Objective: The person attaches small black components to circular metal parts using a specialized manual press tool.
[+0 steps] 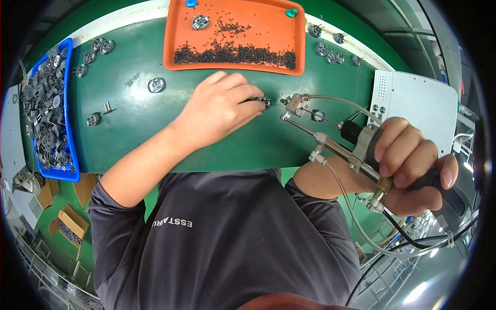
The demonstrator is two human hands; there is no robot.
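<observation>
My left hand (221, 106) is over the green table with its fingers closed on a small round metal-and-black part (266, 102), most of it hidden behind the fingers. In my right hand (411, 168) is an automatic screwdriver (356, 132), gripped around its body, with air tubes attached. Its metal head (295, 105) points left and stops a short gap from the part. Just below that head, another small round part (318, 115) lies on the table, partly behind the tool's rod. A similar part (156, 85) sits left of my left hand.
Ahead, an orange tray (168, 49) holds many small black screws and one round part (200, 21). A blue bin (72, 111) full of metal parts stands at left. More parts (107, 47) sit along the far edge. A pale control box (421, 103) is at right.
</observation>
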